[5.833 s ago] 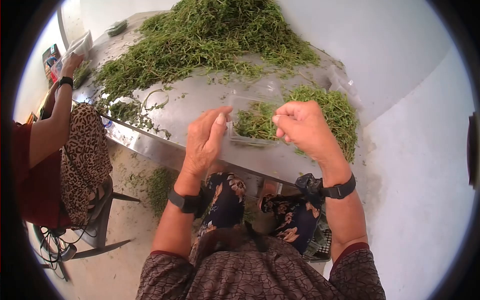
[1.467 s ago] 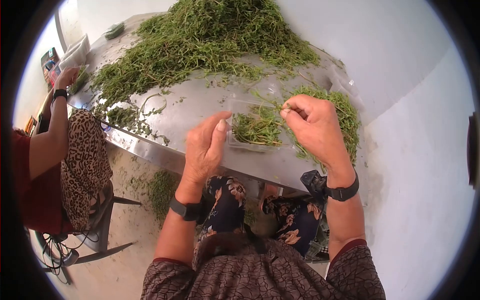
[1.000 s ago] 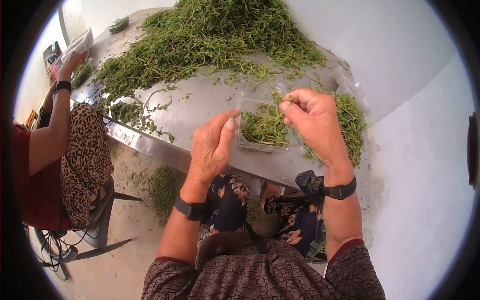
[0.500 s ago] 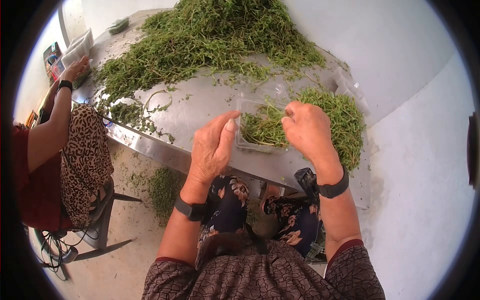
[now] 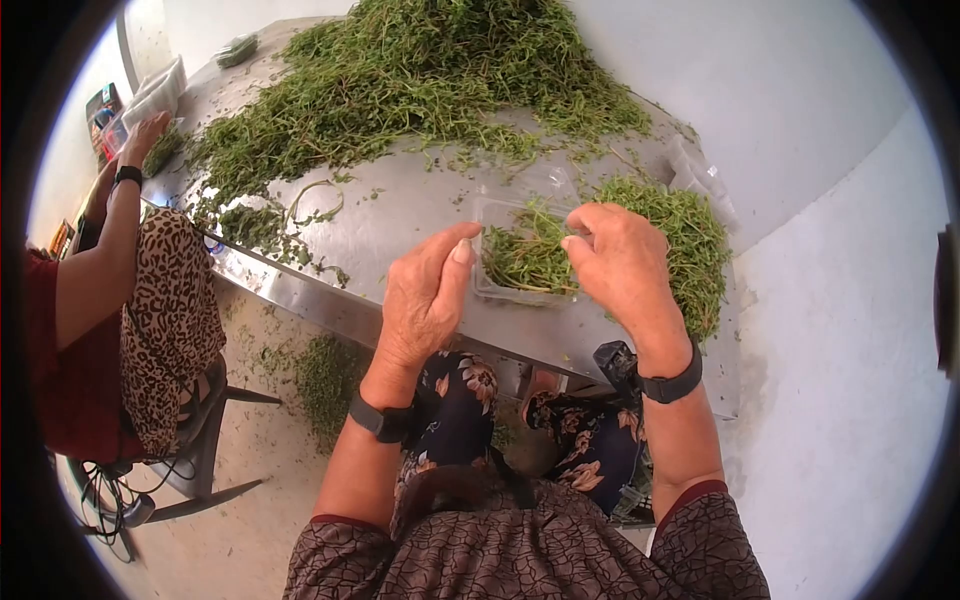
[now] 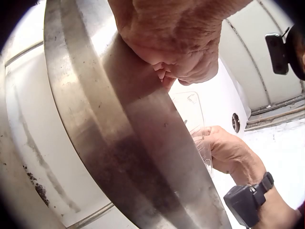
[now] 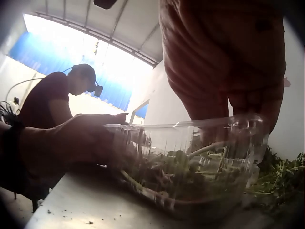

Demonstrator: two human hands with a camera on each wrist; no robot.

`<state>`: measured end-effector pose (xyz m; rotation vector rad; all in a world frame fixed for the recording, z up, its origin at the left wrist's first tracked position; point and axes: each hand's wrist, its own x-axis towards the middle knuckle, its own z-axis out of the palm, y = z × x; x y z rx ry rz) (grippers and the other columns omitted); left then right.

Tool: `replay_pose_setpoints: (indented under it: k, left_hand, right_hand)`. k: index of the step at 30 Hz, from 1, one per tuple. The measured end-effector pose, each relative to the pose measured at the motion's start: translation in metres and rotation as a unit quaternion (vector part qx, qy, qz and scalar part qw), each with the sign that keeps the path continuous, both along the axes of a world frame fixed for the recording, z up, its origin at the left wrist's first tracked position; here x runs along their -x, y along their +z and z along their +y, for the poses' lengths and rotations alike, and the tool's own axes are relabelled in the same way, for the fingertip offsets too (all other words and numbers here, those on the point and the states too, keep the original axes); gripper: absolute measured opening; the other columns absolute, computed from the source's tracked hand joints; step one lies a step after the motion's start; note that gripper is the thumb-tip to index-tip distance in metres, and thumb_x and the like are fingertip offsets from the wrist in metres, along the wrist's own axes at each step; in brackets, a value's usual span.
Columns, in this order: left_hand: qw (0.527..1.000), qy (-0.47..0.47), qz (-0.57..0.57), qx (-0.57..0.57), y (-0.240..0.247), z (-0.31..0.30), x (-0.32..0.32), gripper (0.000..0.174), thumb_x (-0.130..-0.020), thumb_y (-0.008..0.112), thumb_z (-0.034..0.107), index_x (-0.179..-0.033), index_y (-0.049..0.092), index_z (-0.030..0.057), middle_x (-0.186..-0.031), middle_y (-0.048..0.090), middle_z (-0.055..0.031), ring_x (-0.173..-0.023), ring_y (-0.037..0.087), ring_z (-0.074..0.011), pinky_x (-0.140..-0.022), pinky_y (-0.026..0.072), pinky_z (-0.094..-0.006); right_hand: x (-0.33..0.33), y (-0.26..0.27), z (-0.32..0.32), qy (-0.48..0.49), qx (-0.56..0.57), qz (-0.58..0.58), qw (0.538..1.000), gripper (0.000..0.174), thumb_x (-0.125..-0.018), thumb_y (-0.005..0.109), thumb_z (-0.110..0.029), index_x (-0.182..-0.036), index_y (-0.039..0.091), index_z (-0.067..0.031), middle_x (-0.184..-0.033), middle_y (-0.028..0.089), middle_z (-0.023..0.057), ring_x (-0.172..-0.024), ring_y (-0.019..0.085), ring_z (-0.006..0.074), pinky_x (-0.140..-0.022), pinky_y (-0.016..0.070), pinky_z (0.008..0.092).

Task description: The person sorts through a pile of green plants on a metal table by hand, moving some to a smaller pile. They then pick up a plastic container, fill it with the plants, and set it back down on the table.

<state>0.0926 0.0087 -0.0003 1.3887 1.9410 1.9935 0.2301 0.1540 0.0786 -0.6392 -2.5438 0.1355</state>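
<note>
A clear plastic tray (image 5: 525,297) holding green stems (image 5: 530,262) stands near the table's front edge. My left hand (image 5: 428,290) grips its left side, thumb and index finger at the rim; the lower fingers are hidden in the head view. Over the tray's right side is my right hand (image 5: 625,265), its thumb and index fingertips apart, touching the greens. In the right wrist view, the right hand (image 7: 228,62) reaches down at the tray (image 7: 190,167), while the left hand (image 7: 76,143) lies against its side.
A large heap of greens (image 5: 430,80) covers the table's back. A smaller pile (image 5: 685,250) lies right of the tray, before clear packaging (image 5: 700,175). Another person (image 5: 90,290) sits at the left beside stacked trays (image 5: 155,90). More greens (image 5: 325,385) lie on the floor.
My right hand, which pinched a few stems above the tray a second ago, has lowered to its right side, thumb and index finger parted. My left hand stays at the tray.
</note>
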Motion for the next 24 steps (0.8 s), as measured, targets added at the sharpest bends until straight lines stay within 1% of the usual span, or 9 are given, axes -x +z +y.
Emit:
replay_pose_setpoints:
  k: [2,8,10,11,13,16,20,22,24]
  left_hand:
    - [1.000,0.000,-0.002,0.005,0.001,-0.001,0.000,0.032,-0.102,0.046,0.020,-0.116,0.065,-0.0017,-0.077,0.063,-0.0073,-0.064,0.052,-0.0118,-0.064,0.0454,-0.0268]
    - [1.000,0.002,0.000,0.016,0.001,-0.001,0.000,0.032,-0.102,0.045,0.021,-0.116,0.065,-0.0015,-0.076,0.062,-0.0075,-0.064,0.052,-0.0120,-0.063,0.0454,-0.0271]
    - [1.000,0.001,-0.001,0.021,0.002,-0.001,0.000,0.032,-0.102,0.045,0.021,-0.115,0.065,-0.0015,-0.076,0.062,-0.0075,-0.063,0.051,-0.0123,-0.063,0.0453,-0.0272]
    - [1.000,0.001,0.001,0.019,0.002,-0.001,0.000,0.032,-0.102,0.045,0.021,-0.115,0.065,-0.0015,-0.076,0.061,-0.0075,-0.064,0.051,-0.0126,-0.063,0.0453,-0.0274]
    - [1.000,0.001,0.003,0.018,0.002,-0.001,0.000,0.032,-0.102,0.045,0.021,-0.115,0.065,-0.0015,-0.075,0.061,-0.0075,-0.064,0.051,-0.0129,-0.063,0.0453,-0.0275]
    - [1.000,0.001,0.004,0.011,0.001,-0.001,0.000,0.032,-0.102,0.045,0.020,-0.115,0.065,-0.0016,-0.075,0.060,-0.0074,-0.065,0.052,-0.0133,-0.064,0.0454,-0.0277]
    - [1.000,0.000,0.004,0.015,0.000,0.000,0.001,0.032,-0.102,0.045,0.020,-0.115,0.065,-0.0016,-0.075,0.060,-0.0070,-0.065,0.052,-0.0131,-0.064,0.0457,-0.0277]
    - [1.000,0.002,0.007,0.014,0.000,0.000,0.001,0.032,-0.102,0.045,0.020,-0.115,0.065,-0.0017,-0.075,0.060,-0.0069,-0.065,0.052,-0.0129,-0.064,0.0456,-0.0276]
    - [1.000,-0.001,-0.004,0.019,0.001,-0.001,0.000,0.032,-0.102,0.045,0.020,-0.115,0.065,-0.0016,-0.075,0.061,-0.0062,-0.064,0.052,-0.0122,-0.063,0.0454,-0.0271]
  right_hand:
    - [0.003,0.000,-0.002,0.007,0.013,-0.009,1.000,0.015,-0.078,0.067,-0.011,-0.089,0.069,-0.0005,-0.085,0.067,0.0168,-0.083,0.065,0.0347,-0.073,0.0520,0.0451]
    - [0.006,-0.013,0.004,0.071,-0.053,-0.043,0.995,0.009,-0.079,0.066,-0.010,-0.078,0.064,-0.0020,-0.082,0.063,0.0154,-0.085,0.060,0.0347,-0.077,0.0488,0.0452]
    - [0.005,-0.015,0.005,0.075,-0.043,-0.078,0.993,0.008,-0.080,0.065,-0.008,-0.086,0.068,-0.0038,-0.083,0.063,0.0150,-0.086,0.059,0.0336,-0.080,0.0455,0.0442]
    - [0.004,-0.016,0.005,0.075,-0.043,-0.078,0.993,0.008,-0.080,0.065,-0.008,-0.086,0.068,-0.0038,-0.083,0.063,0.0150,-0.086,0.059,0.0336,-0.080,0.0455,0.0442]
    - [0.003,-0.018,0.007,0.095,-0.035,-0.088,0.991,0.018,-0.082,0.061,-0.005,-0.097,0.072,-0.0071,-0.083,0.063,0.0143,-0.086,0.057,0.0328,-0.081,0.0434,0.0434]
    - [0.003,-0.017,0.009,0.111,-0.056,-0.115,0.986,0.027,-0.083,0.059,-0.003,-0.104,0.073,-0.0096,-0.083,0.063,0.0139,-0.085,0.057,0.0320,-0.081,0.0432,0.0429]
    - [0.004,-0.018,0.010,0.105,-0.053,-0.113,0.987,0.026,-0.083,0.057,-0.003,-0.102,0.073,-0.0084,-0.084,0.063,0.0152,-0.086,0.057,0.0327,-0.081,0.0435,0.0433]
    - [0.004,-0.017,0.012,0.104,-0.019,-0.084,0.991,0.026,-0.081,0.062,-0.003,-0.106,0.071,-0.0053,-0.083,0.063,0.0146,-0.083,0.057,0.0338,-0.079,0.0455,0.0435]
    - [0.003,-0.018,0.013,0.106,-0.018,-0.063,0.992,0.026,-0.081,0.061,-0.003,-0.105,0.071,-0.0047,-0.083,0.063,0.0150,-0.083,0.057,0.0344,-0.079,0.0459,0.0441]
